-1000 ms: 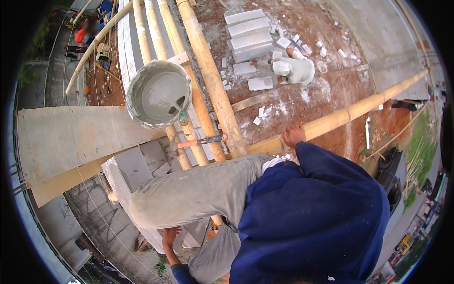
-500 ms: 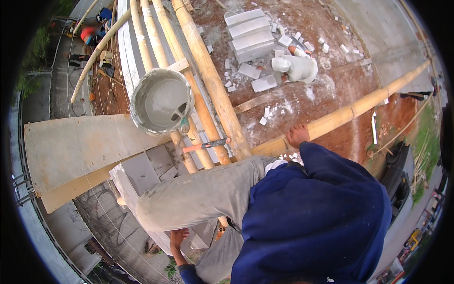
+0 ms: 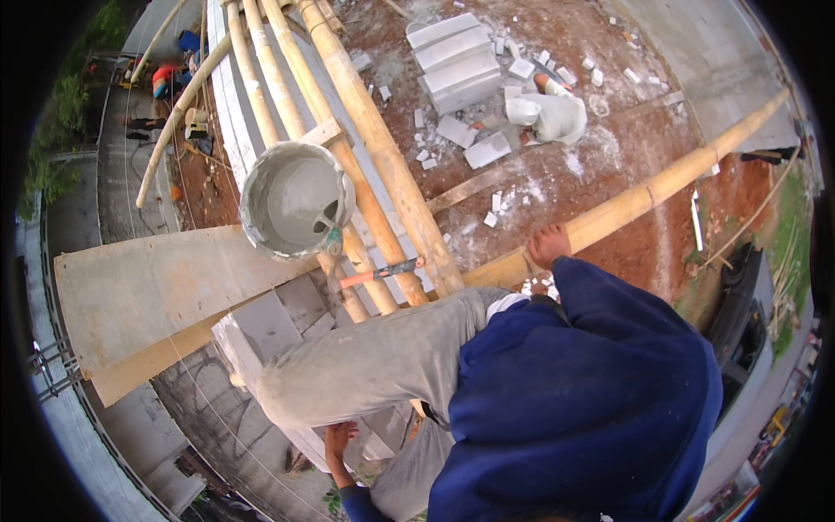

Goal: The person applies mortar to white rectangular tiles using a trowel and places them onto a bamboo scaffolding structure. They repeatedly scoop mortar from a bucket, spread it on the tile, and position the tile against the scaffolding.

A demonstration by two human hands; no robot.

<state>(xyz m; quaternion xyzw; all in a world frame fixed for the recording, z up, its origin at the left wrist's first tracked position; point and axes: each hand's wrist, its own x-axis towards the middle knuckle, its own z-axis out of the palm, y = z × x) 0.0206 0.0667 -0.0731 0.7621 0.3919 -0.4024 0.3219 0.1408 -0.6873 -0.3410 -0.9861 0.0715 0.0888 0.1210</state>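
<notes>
My right hand grips a thick bamboo pole that runs up to the right, its fingers bent over the top. Low down, beside my grey-trousered thigh, my left hand rests against pale blocks; its fingers are stretched out and hold nothing I can see. A bucket of wet grey mortar stands on the bamboo poles ahead, with a trowel leaning inside it. Just nearer lies a hammer with an orange and black handle, across the poles.
A wide wooden board juts out left of the bucket. Far below, a person in pale clothing crouches by stacked white blocks and scattered pieces. A thin string crosses at left. A dark vehicle stands at right.
The view has shifted slightly, so the scene sits a little differently. Both my hands keep their places on the pole and by the blocks. The person below has moved slightly.
</notes>
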